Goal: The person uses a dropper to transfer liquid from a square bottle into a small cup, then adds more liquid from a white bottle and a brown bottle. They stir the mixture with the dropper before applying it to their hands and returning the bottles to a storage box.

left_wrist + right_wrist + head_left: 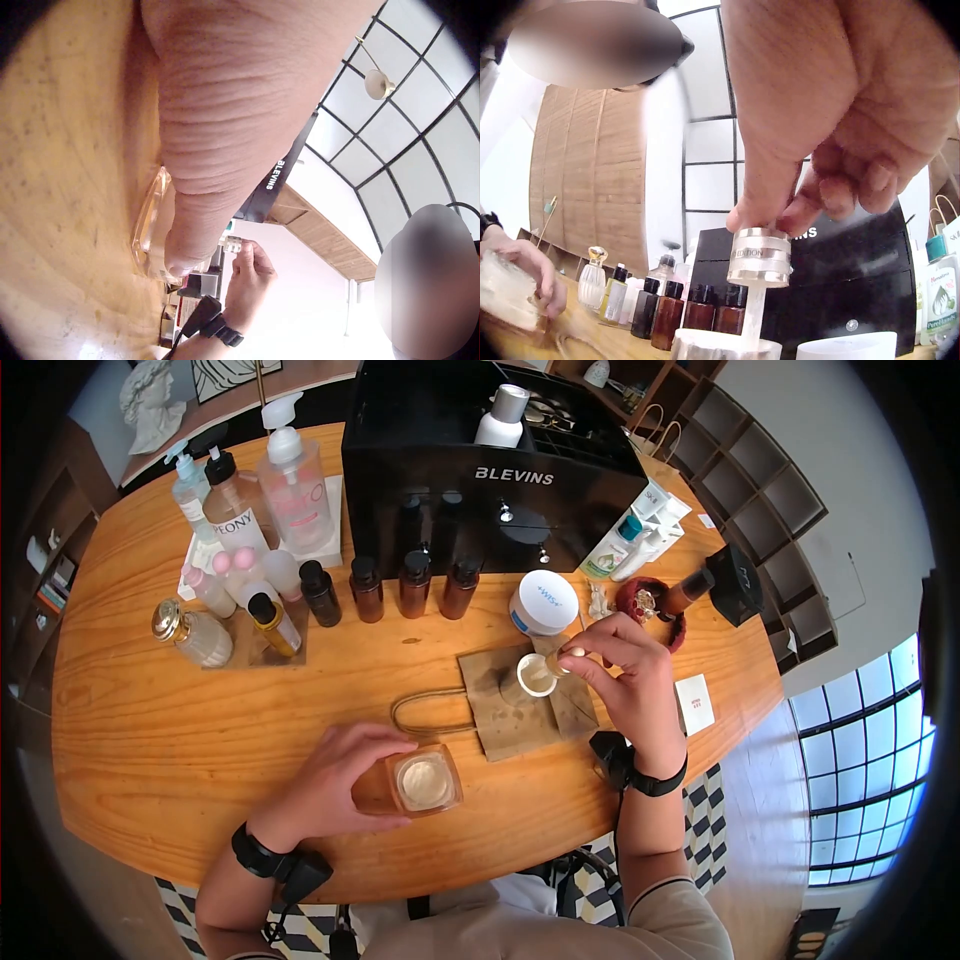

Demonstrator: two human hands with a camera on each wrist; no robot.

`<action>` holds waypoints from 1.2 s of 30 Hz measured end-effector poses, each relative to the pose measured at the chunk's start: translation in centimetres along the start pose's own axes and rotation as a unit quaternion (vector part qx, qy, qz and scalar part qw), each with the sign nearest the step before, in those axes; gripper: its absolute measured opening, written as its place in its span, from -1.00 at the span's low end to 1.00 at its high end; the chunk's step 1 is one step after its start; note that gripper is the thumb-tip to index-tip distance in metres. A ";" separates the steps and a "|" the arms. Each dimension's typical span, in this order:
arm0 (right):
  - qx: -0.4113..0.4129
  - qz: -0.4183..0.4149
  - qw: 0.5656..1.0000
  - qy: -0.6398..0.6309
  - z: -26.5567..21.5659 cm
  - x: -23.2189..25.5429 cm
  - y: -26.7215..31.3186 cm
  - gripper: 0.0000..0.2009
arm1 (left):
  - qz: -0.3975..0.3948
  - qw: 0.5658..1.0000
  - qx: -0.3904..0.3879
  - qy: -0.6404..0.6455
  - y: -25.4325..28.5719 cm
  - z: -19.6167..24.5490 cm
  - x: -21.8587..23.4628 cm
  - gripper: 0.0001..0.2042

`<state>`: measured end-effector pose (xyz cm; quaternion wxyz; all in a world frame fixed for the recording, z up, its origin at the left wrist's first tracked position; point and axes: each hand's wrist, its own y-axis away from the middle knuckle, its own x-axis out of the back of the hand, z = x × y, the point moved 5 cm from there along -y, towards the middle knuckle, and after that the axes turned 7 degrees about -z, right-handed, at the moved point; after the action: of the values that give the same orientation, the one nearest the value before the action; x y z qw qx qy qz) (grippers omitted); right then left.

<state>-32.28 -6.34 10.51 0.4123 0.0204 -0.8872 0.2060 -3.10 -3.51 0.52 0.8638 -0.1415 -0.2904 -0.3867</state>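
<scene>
My right hand pinches a dropper by its top between thumb and fingers. The dropper has a shiny banded cap and a pale, translucent stem pointing down to a white-rimmed cup. Pale contents show inside that cup, which stands on a flattened brown paper bag. At the front of the table my left hand holds a square clear jar between thumb and fingers. Cream-coloured stuff shows through the jar's round top. In the left wrist view the left hand covers much of the jar.
Behind the cup sits a white round tub. Several dark bottles line the front of a black BLEVINS case. Pump bottles and a perfume bottle stand left. A white card lies right.
</scene>
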 end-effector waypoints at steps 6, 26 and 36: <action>0.048 -0.004 0.998 0.052 -0.6 -0.1 0.3 -0.85 | -0.004 1.000 0.000 0.004 0.0 0.1 0.1 -0.23; 0.035 -0.057 0.997 0.033 -1.6 0.9 1.6 -0.84 | 0.004 1.000 -0.017 -0.006 0.0 0.7 0.4 -0.28; 0.035 -0.052 0.997 0.047 -1.3 0.9 1.6 -0.82 | 0.005 1.000 -0.012 -0.002 0.0 0.7 0.3 -0.28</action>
<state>-32.25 -4.22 11.33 0.4628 0.0708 -0.8569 0.2158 -3.18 -3.39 1.23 0.8632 -0.1543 -0.2870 -0.3856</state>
